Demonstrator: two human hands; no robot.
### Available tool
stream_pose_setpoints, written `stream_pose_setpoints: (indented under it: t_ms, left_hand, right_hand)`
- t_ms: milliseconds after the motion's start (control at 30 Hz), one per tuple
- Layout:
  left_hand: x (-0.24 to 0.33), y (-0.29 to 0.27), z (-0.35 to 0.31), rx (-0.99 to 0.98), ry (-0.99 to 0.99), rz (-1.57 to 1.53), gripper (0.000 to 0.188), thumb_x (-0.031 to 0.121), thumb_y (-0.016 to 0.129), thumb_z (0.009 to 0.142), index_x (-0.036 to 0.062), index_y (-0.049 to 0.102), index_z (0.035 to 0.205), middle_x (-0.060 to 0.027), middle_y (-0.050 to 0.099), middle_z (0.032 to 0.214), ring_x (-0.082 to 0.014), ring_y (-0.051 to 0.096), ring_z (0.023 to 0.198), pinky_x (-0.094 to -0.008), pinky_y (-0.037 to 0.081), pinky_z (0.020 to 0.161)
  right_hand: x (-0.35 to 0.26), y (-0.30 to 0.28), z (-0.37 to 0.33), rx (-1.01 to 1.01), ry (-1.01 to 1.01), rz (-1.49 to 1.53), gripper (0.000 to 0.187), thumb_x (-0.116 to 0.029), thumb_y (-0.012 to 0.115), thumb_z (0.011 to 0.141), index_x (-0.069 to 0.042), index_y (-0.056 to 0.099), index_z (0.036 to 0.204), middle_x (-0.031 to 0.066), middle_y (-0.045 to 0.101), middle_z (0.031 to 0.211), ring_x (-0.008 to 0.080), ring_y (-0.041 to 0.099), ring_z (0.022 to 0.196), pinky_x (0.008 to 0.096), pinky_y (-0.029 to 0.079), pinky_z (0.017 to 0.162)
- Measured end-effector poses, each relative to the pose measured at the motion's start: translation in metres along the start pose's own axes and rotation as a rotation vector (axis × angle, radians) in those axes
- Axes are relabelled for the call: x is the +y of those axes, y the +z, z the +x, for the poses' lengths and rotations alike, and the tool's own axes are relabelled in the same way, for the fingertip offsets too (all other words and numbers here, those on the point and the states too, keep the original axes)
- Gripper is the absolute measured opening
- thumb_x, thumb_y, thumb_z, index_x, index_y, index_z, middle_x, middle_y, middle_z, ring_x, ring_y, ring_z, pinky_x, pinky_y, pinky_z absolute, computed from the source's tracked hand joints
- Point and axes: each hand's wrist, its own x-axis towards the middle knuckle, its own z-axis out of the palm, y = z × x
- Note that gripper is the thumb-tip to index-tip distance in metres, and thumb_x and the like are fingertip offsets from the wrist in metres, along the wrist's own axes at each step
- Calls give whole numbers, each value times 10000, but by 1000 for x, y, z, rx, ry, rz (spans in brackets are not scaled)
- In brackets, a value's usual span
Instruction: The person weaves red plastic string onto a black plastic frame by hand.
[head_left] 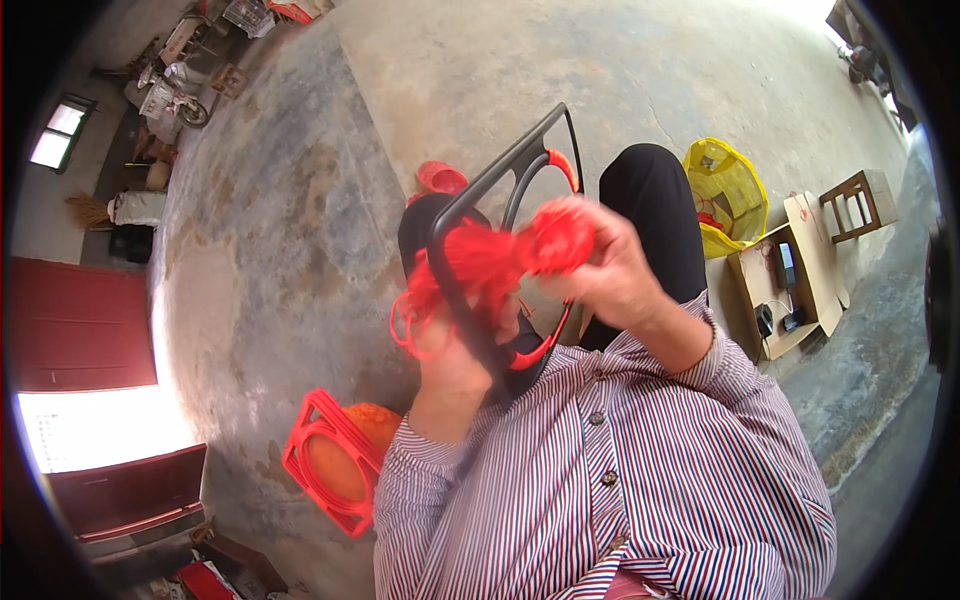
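Observation:
A bundle of bright red cord or string, blurred by motion, is stretched between my hands in front of my lap. My right hand is closed around its bunched, knob-like end. Lower on the left, my left hand grips the looser end, where thin red loops hang out; its fingers are partly hidden. A dark frame with orange-red curved pieces stands tilted over my lap, its near bar crossing in front of the bundle and my left hand. How the frame is supported is hidden.
A red plastic frame with a round orange middle stands on the floor at my left. Beyond my left knee is a red bowl-like item. On the right are a yellow basket, an open cardboard box and a small wooden stool.

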Motion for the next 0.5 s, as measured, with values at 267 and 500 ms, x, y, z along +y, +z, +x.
stream_pose_setpoints:
  t_ms: [267,500]
  left_hand:
    - [28,-38,1,-136,151,-57,411,256,493,872,-30,576,1156,-204,583,984,-226,524,658,-307,371,490]
    - [36,-56,4,-138,85,-85,346,267,480,899,-25,591,1047,-209,595,920,-213,514,592,-297,358,465]
  right_hand:
    - [-12,-110,10,92,10,930,347,-417,483,973,-88,533,1071,74,607,933,187,594,872,361,475,811]
    - [41,-111,-27,213,511,-164,342,-399,596,919,-72,510,969,-2,520,688,144,509,533,282,450,519]
